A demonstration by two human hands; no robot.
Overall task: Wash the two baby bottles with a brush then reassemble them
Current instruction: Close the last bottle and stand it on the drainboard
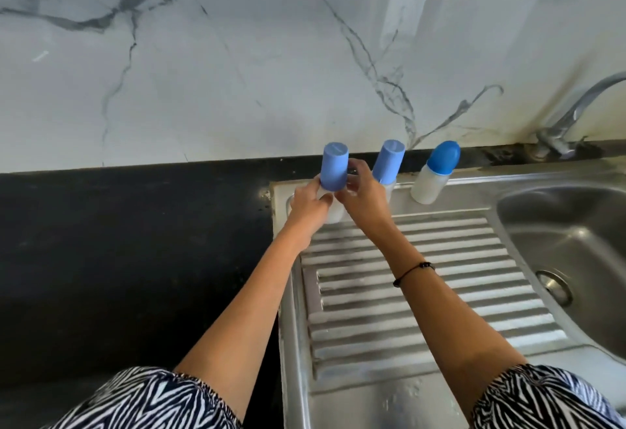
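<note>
Three baby bottles stand at the back of the steel drainboard (423,293). The leftmost bottle (333,213) is translucent with a tall light-blue cap (333,167). My left hand (310,199) grips its body from the left. My right hand (360,191) holds it just under the cap from the right. A second bottle with the same light-blue cap (389,161) stands right behind my right hand, its body mostly hidden. A third bottle (427,188) with a rounded darker blue cap (443,157) stands further right, untouched. No brush is in view.
A steel sink basin (569,259) with its drain (555,288) lies at the right, a chrome tap (576,113) above it. A black counter (135,259) stretches to the left. A marble-patterned wall (237,55) rises behind.
</note>
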